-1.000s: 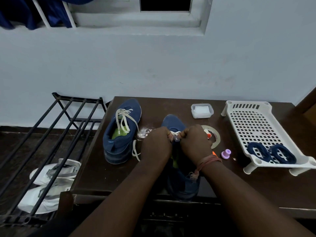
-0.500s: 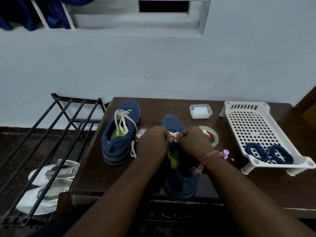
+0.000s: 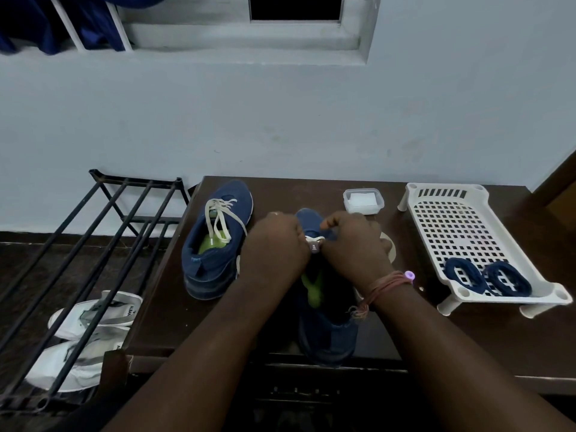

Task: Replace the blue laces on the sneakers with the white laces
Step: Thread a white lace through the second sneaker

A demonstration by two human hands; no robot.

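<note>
Two blue sneakers stand on the dark wooden table. The left sneaker carries a white lace, loosely threaded, its ends hanging over the green insole. The right sneaker sits in front of me, toe pointing away. My left hand and my right hand are both closed over its tongue, pinching a white lace near the toe end. Most of that lace is hidden under my fingers. Two coiled blue laces lie in the white perforated tray at the right.
A small clear lidded box sits at the back of the table. A tape roll peeks out behind my right hand. A black metal rack stands to the left, with white sneakers on the floor beneath it.
Both hands have shifted a little toward the toe of the right sneaker, still pinching the white lace. More of the green insole shows behind them.
</note>
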